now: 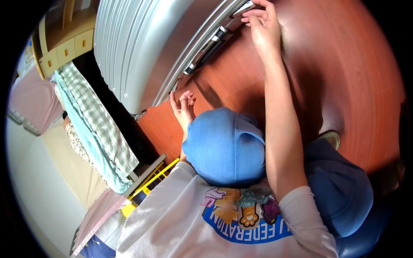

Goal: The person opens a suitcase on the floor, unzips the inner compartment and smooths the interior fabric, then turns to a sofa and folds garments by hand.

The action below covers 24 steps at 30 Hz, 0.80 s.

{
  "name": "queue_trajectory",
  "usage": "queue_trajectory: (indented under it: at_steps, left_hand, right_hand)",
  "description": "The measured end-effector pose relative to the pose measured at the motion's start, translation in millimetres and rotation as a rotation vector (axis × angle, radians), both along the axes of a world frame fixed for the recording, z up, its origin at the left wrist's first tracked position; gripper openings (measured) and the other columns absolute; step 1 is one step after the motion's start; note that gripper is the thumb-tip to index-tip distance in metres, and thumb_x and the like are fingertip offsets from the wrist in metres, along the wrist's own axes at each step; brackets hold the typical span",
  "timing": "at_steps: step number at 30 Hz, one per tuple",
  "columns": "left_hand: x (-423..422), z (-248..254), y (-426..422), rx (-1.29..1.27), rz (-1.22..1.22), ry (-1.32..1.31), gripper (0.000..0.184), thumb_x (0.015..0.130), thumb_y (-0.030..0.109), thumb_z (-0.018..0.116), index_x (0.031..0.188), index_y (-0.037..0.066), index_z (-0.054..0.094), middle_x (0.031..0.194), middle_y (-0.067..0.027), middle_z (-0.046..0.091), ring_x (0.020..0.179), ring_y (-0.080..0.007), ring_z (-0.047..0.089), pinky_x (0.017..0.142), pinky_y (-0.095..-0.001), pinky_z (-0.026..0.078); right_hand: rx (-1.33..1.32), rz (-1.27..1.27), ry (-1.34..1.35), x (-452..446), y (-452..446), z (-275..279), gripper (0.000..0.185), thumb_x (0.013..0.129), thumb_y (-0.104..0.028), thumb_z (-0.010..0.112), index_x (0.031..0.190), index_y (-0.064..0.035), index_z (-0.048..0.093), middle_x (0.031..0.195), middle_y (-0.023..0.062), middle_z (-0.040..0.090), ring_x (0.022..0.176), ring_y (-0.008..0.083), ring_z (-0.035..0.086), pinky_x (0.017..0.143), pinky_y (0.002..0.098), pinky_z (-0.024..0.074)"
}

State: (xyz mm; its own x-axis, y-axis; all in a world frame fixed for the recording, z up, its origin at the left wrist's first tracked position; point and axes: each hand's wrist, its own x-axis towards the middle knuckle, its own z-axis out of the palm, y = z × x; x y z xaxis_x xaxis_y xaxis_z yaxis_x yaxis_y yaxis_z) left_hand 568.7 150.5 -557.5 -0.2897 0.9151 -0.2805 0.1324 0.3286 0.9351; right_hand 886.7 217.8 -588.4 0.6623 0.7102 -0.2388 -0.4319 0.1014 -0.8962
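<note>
A silver ridged hard-shell suitcase (142, 47) stands on the floor in front of me, its latch side facing me. A black and chrome carry handle (208, 49) sits at the middle of that side. My right hand (263, 28) is at the upper latch (243, 9), fingers bent and apart, the fingertips at or very near the metal. By the other latch (175, 85), lower on the suitcase, is my left hand (184, 107); its index finger points up to it and the other fingers curl loosely. Neither hand grips anything I can see.
My blue-clad knees (226, 146) are between my arms, above the reddish wood floor (357, 64). At left is a bed with a green checked cloth (101, 116) and a yellow metal ladder or rail (161, 174). Wooden drawers (66, 50) stand beyond it.
</note>
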Motion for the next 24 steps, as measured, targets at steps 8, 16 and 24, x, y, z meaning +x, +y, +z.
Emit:
queue_trajectory:
  at_steps: [8, 16, 24]
  left_hand:
    - [0.7, 11.1, -0.8, -0.005, -0.129, 0.331, 0.055, 0.096, 0.004, 0.057, 0.145, 0.002, 0.032, 0.109, -0.0114, 0.063, 0.095, -0.0164, 0.064, 0.078, -0.0309, 0.058]
    - [60.9, 67.9, 25.5, 0.741, -0.397, 1.154, 0.039, 0.084, 0.002, 0.067, 0.121, 0.001, 0.055, 0.115, -0.0135, 0.048, 0.109, -0.0269, 0.048, 0.092, -0.0381, 0.041]
    - [79.0, 120.8, 80.2, 0.814, -0.560, 1.454, 0.068, 0.085, 0.016, 0.074, 0.142, 0.003, 0.040, 0.145, -0.0199, 0.032, 0.135, -0.0346, 0.032, 0.108, -0.0458, 0.034]
  right_hand:
    - [0.031, -0.244, 0.164, -47.5, -17.9, -23.5, 0.018, 0.088, 0.006, 0.050, 0.105, 0.0005, 0.054, 0.087, 0.0115, 0.066, 0.070, 0.0177, 0.065, 0.067, 0.0290, 0.0516]
    - [-0.120, 0.515, 0.013, -122.4, -29.5, -35.7, 0.034, 0.085, -0.042, 0.071, 0.094, -0.0088, 0.072, 0.086, 0.0102, 0.073, 0.077, 0.0258, 0.070, 0.071, 0.0373, 0.0523]
    - [-0.291, 0.457, -0.260, -115.5, -16.6, -6.3, 0.038, 0.079, -0.049, 0.073, 0.082, -0.0112, 0.075, 0.072, 0.0100, 0.070, 0.073, 0.0280, 0.069, 0.068, 0.0410, 0.0522]
